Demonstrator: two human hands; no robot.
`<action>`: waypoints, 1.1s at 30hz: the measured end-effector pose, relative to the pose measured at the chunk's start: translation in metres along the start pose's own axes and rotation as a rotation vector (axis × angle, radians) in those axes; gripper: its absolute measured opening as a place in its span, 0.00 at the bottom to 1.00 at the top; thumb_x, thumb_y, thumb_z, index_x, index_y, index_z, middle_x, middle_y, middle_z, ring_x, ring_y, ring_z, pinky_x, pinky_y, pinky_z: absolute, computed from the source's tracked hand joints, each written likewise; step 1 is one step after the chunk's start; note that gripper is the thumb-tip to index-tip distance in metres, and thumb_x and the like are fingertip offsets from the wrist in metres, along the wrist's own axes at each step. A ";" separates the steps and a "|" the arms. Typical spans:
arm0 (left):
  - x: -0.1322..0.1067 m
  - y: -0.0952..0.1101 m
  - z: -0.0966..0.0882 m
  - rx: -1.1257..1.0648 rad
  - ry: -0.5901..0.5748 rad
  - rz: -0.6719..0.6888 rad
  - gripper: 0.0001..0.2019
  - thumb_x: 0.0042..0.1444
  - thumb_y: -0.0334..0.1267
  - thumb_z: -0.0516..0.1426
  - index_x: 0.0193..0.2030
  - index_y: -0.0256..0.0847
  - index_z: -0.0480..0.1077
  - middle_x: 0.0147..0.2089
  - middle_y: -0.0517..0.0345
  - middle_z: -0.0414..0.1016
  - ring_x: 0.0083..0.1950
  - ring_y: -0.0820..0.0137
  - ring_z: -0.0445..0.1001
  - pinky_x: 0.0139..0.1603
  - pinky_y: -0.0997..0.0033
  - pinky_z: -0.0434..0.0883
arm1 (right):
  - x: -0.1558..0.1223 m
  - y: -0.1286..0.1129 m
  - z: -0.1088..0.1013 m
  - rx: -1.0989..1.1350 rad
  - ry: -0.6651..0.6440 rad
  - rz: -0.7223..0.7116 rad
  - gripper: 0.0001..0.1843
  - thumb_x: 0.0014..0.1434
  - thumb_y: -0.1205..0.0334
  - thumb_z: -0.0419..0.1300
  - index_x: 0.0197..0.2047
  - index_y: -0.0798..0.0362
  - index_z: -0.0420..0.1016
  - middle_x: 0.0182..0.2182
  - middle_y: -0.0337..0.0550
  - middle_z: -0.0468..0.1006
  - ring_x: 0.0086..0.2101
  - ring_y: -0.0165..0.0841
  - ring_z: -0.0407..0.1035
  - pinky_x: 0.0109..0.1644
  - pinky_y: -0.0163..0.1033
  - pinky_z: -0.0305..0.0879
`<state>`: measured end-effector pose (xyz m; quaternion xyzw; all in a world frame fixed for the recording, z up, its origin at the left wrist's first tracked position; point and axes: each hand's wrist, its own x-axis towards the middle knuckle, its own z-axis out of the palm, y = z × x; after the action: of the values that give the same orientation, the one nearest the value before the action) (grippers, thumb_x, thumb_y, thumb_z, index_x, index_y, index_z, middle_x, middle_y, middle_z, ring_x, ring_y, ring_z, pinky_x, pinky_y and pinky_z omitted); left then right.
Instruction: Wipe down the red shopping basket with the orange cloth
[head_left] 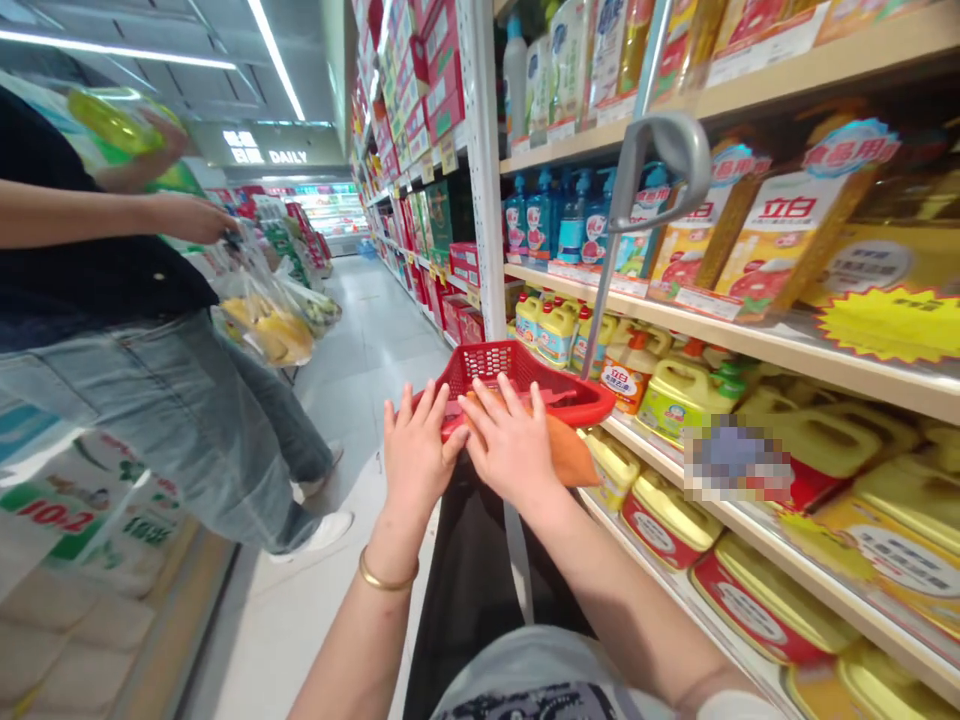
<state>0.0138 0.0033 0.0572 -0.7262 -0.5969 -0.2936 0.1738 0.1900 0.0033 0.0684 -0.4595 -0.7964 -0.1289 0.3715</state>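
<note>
In front of my body is a red shopping basket (495, 358) with perforated sides. A grey pull handle (697, 170) on a long metal rod rises along its right side. My left hand (417, 450) is over the basket's near left edge, fingers spread, with a gold bangle on that wrist. Beside it, my right hand (516, 445) lies palm down with fingers apart, its thumb close to the left hand. An orange flap (574, 455), whose kind I cannot make out, sticks out from under the right hand. The hands cover the near rim and part of the basket's inside.
Along the right, shelves (750, 330) hold dish soap bottles (780, 225) and yellow jugs (682, 395). At left, a person (142, 330) carries a plastic bag (270, 320) of yellow items, near stacked tissue packs (82, 510). The tiled aisle (371, 320) runs ahead.
</note>
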 end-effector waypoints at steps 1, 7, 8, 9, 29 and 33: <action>0.000 -0.001 0.000 0.000 -0.015 0.007 0.37 0.74 0.63 0.44 0.78 0.40 0.63 0.79 0.45 0.63 0.82 0.39 0.55 0.79 0.30 0.52 | 0.001 0.000 0.000 0.016 -0.008 -0.013 0.24 0.77 0.52 0.54 0.71 0.42 0.74 0.74 0.41 0.68 0.76 0.49 0.53 0.80 0.70 0.38; 0.000 0.000 0.002 -0.031 -0.035 -0.011 0.38 0.74 0.63 0.43 0.77 0.36 0.65 0.79 0.44 0.64 0.81 0.42 0.58 0.80 0.36 0.54 | -0.023 0.073 -0.025 -0.082 0.050 0.227 0.22 0.78 0.51 0.52 0.68 0.41 0.78 0.72 0.43 0.72 0.74 0.54 0.56 0.77 0.77 0.40; 0.000 0.000 0.002 -0.041 -0.029 -0.013 0.39 0.74 0.63 0.42 0.77 0.36 0.65 0.79 0.44 0.64 0.81 0.42 0.58 0.80 0.37 0.54 | -0.026 0.084 -0.029 -0.112 0.073 0.288 0.22 0.78 0.52 0.51 0.66 0.41 0.79 0.72 0.44 0.71 0.75 0.56 0.55 0.75 0.81 0.38; 0.000 0.000 0.003 -0.050 -0.022 -0.014 0.39 0.73 0.63 0.42 0.76 0.36 0.65 0.78 0.44 0.64 0.81 0.43 0.58 0.80 0.37 0.54 | -0.027 0.090 -0.031 -0.135 0.097 0.340 0.22 0.78 0.52 0.50 0.65 0.41 0.80 0.72 0.45 0.70 0.75 0.57 0.54 0.73 0.85 0.36; -0.004 -0.007 0.009 -0.098 0.017 0.010 0.49 0.69 0.72 0.32 0.77 0.37 0.64 0.78 0.44 0.64 0.80 0.48 0.61 0.80 0.44 0.54 | -0.014 0.072 -0.028 -0.133 0.049 0.327 0.24 0.78 0.53 0.49 0.65 0.45 0.81 0.69 0.47 0.75 0.74 0.59 0.57 0.73 0.85 0.39; -0.006 -0.006 0.006 -0.087 0.018 0.021 0.50 0.68 0.72 0.29 0.79 0.39 0.61 0.80 0.46 0.62 0.82 0.48 0.57 0.80 0.46 0.53 | 0.002 0.019 -0.001 -0.063 0.021 0.127 0.23 0.78 0.54 0.52 0.69 0.45 0.76 0.71 0.46 0.72 0.74 0.55 0.58 0.77 0.77 0.40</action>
<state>0.0082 0.0035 0.0485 -0.7367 -0.5742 -0.3239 0.1502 0.2057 0.0147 0.0679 -0.5193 -0.7571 -0.1347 0.3728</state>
